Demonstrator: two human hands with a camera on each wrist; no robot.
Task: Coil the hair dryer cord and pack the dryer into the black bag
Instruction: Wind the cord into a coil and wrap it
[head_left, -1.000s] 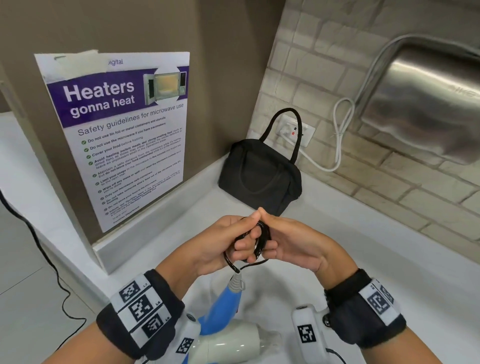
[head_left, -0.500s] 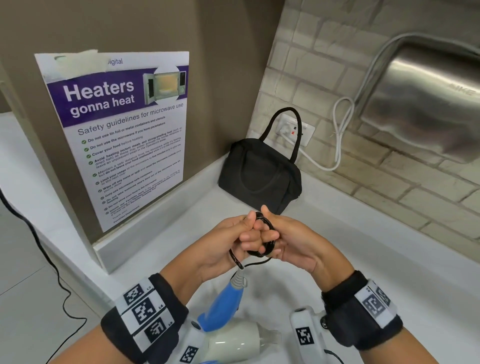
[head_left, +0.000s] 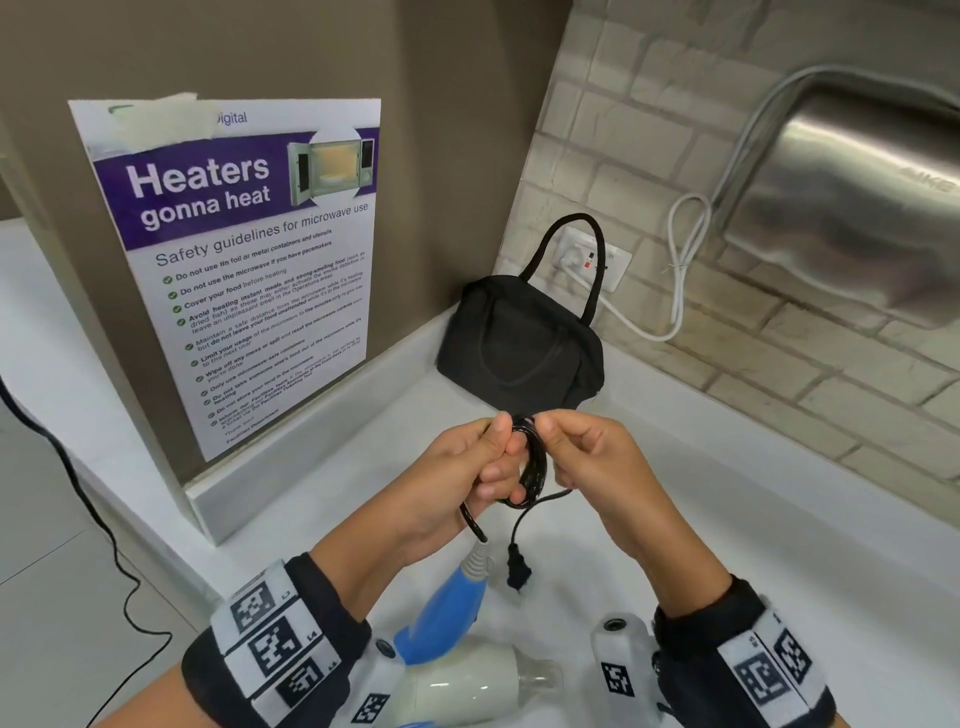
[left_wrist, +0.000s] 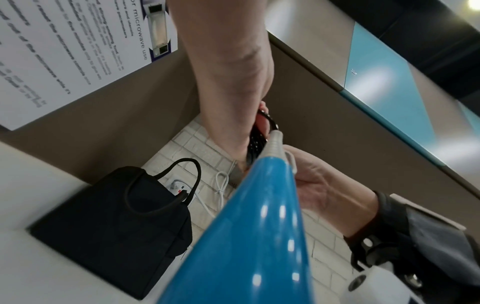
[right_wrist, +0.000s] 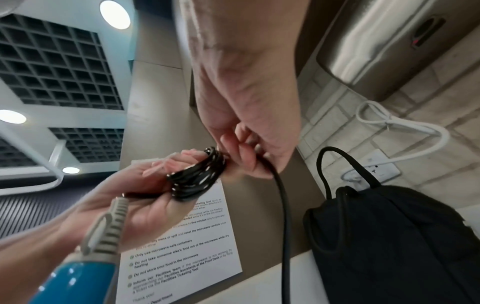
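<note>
The black cord (head_left: 535, 462) is wound into a small coil (right_wrist: 197, 176) around the fingers of my left hand (head_left: 485, 467). My right hand (head_left: 576, 452) pinches the cord at the top of the coil. The cord's free end hangs down with the black plug (head_left: 518, 571) dangling. The hair dryer, with a blue handle (head_left: 441, 618) and white body (head_left: 467, 691), hangs below my wrists; the blue handle (left_wrist: 249, 236) fills the left wrist view. The black bag (head_left: 519, 348) stands in the corner of the white counter (head_left: 753, 519), beyond my hands.
A poster (head_left: 244, 260) hangs on the brown panel at left. A wall socket (head_left: 587, 257) with a white cable (head_left: 680, 270) sits behind the bag. A steel hand dryer (head_left: 852, 208) juts from the tiled wall at right. A black cable (head_left: 104, 545) trails over the floor at left.
Both hands have risen slightly. The right hand has shifted to the top of the coil, and the plug end now hangs loose below the hands.
</note>
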